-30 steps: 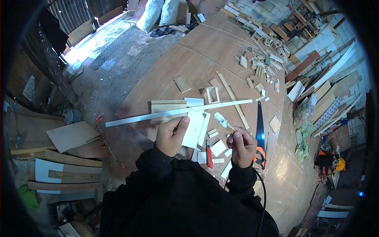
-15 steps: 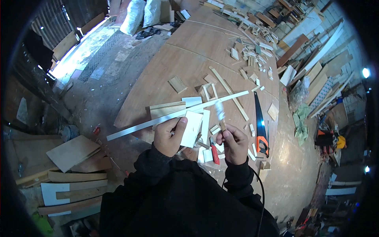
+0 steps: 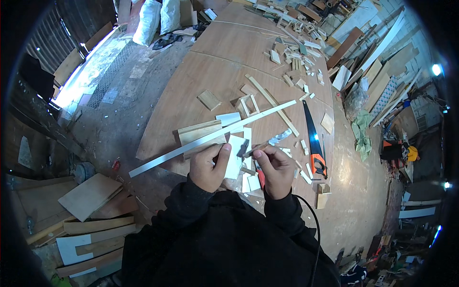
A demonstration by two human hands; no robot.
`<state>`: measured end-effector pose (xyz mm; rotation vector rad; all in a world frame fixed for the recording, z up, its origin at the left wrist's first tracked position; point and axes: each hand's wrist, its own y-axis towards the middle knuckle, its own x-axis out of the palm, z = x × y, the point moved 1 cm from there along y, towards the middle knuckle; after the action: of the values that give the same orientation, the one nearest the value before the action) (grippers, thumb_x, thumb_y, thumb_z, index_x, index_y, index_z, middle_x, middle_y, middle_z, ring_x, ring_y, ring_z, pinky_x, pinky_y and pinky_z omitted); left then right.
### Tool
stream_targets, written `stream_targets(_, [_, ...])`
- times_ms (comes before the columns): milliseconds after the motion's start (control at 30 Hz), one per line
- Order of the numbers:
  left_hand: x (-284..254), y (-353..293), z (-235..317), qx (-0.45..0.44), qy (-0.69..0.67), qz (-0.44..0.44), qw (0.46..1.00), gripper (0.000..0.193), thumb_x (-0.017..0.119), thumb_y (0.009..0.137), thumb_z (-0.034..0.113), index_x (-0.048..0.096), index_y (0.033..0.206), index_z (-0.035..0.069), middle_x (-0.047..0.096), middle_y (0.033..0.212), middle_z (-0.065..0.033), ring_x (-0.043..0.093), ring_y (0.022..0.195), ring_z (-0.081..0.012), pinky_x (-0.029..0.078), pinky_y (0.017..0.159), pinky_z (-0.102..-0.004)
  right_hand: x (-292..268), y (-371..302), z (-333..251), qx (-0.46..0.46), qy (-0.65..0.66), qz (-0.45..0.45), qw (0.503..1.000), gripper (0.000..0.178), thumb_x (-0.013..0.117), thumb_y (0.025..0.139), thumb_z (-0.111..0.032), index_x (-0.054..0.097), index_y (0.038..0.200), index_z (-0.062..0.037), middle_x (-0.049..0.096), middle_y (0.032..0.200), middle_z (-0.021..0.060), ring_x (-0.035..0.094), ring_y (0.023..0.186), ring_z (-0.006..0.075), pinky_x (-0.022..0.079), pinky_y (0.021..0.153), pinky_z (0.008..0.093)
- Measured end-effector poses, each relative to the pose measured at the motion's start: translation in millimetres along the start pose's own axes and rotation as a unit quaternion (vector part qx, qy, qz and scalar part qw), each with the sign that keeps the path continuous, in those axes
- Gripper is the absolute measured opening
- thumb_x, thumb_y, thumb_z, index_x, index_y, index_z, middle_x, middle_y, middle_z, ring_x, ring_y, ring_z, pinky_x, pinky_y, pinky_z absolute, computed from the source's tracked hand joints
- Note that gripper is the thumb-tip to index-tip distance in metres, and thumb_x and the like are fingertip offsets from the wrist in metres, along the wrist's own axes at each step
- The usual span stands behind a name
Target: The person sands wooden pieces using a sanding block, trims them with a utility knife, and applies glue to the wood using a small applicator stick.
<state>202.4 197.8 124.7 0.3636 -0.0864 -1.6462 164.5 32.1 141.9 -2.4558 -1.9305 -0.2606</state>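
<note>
My left hand [image 3: 209, 165] pinches a small white rectangular panel [image 3: 234, 160] at its left edge, thumb on top. My right hand [image 3: 276, 170] grips a thin wooden stick [image 3: 259, 146] whose far end has a crumpled, whitish wrapping [image 3: 280, 137]. The stick's bare end points at the panel's right side; whether it touches I cannot tell. Beyond my hands a long white strip [image 3: 213, 139] lies slantwise over a pale wooden block [image 3: 200, 130] and other pieces. A red-handled tool [image 3: 260, 175] is partly hidden by my right hand.
A handsaw with an orange handle [image 3: 318, 164] lies to the right on the brown worktable [image 3: 181, 95]. Past the strip are a wooden batten [image 3: 272, 104] and a small open frame [image 3: 247, 105]. Offcuts pile at the far end; boards [image 3: 91, 196] stack at lower left.
My right hand has turned the stick from upright to slanting, with its wrapped end swung right and its bare end nearer the panel. My left hand keeps the panel. The view has shifted slightly.
</note>
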Motion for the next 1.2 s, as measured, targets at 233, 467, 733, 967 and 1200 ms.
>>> stream_targets(233, [1.5, 1.0, 6.9, 0.035, 0.026, 0.017, 0.999, 0.025, 0.058, 0.095, 0.015, 0.064, 0.082, -0.005, 0.060, 0.066, -0.0169, 0.058, 0.056, -0.0268, 0.043, 0.053, -0.0340, 3.6, 6.4, -2.6, -0.115, -0.231, 0.003, 0.966, 0.013, 0.074, 0.080, -0.007, 0.072, 0.090, 0.0004, 0.069, 0.084, 0.0093, 0.056, 0.073, 0.0169, 0.040, 0.068, 0.0282])
stream_targets(467, [-0.5, 1.1, -8.1, -0.009, 0.032, 0.017, 0.999, 0.025, 0.058, 0.095, 0.016, 0.065, 0.085, -0.005, 0.060, 0.066, -0.0167, 0.058, 0.057, -0.0255, 0.044, 0.054, -0.0339, -2.9, -5.1, -21.8, -0.204, -0.314, -0.107, 0.921, 0.011, 0.073, 0.079, -0.005, 0.071, 0.088, 0.0014, 0.067, 0.081, 0.0102, 0.058, 0.077, 0.0185, 0.042, 0.075, 0.0307])
stream_targets(733, [0.8, 2.2, -1.7, -0.001, 0.004, 0.023, 1.000, 0.025, 0.058, 0.095, 0.017, 0.065, 0.085, -0.005, 0.060, 0.066, -0.0159, 0.058, 0.057, -0.0217, 0.044, 0.055, -0.0332, -15.8, 7.4, -5.8, -0.046, -0.052, -0.005, 0.998, 0.012, 0.069, 0.087, -0.007, 0.069, 0.094, 0.0028, 0.067, 0.088, 0.0060, 0.056, 0.078, 0.0088, 0.042, 0.069, 0.0229])
stream_targets(967, [4.9, 0.5, -14.5, -0.024, -0.044, 0.027, 0.998, 0.027, 0.057, 0.096, 0.017, 0.064, 0.084, -0.005, 0.057, 0.062, -0.0115, 0.054, 0.056, -0.0149, 0.042, 0.054, -0.0308, -9.1, 15.2, 3.0, -0.059, -0.082, -0.035, 0.994, 0.013, 0.071, 0.084, -0.005, 0.071, 0.095, 0.0019, 0.067, 0.091, 0.0051, 0.055, 0.078, 0.0092, 0.040, 0.068, 0.0240])
stream_targets(1200, [7.0, 1.7, -10.4, -0.106, -0.132, -0.019, 0.985, 0.032, 0.054, 0.099, 0.021, 0.063, 0.085, -0.006, 0.054, 0.062, -0.0018, 0.045, 0.058, -0.0058, 0.038, 0.054, -0.0258, -10.7, 22.4, 16.0, -0.078, 0.082, -0.031, 0.993, 0.017, 0.068, 0.084, 0.004, 0.070, 0.100, 0.0012, 0.061, 0.095, 0.0055, 0.055, 0.082, 0.0112, 0.042, 0.072, 0.0240])
